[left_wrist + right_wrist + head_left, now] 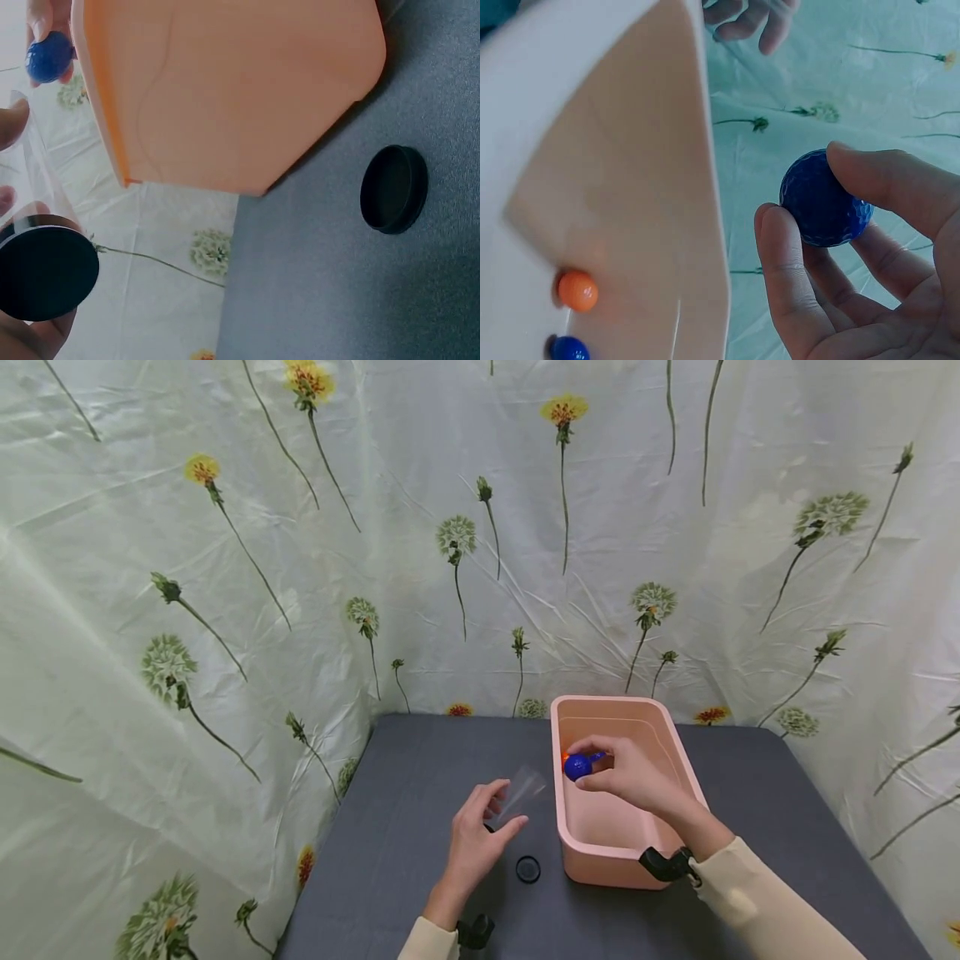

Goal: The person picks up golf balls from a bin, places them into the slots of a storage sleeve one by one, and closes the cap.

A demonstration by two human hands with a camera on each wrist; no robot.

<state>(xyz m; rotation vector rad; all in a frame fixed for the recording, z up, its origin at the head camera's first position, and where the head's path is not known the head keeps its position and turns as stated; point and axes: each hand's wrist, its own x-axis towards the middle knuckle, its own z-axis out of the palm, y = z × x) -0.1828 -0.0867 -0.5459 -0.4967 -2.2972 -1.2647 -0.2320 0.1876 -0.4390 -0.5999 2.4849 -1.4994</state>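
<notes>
My right hand (637, 777) pinches a dimpled blue golf ball (821, 199) between thumb and fingertips, over the left side of the pink bin (611, 870). Left of the bin, my left hand (474, 839) holds a clear plastic tube (522, 792) tilted with its far end toward the bin. A black cap (49, 270) covers the tube's near end, as the left wrist view shows. Inside the bin lie an orange ball (578, 291) and another blue ball (570, 349).
A loose black cap (528, 869) lies on the dark grey table (420, 777), between the left hand and the bin. Behind the table hangs a pale curtain (405, 568) printed with dandelions.
</notes>
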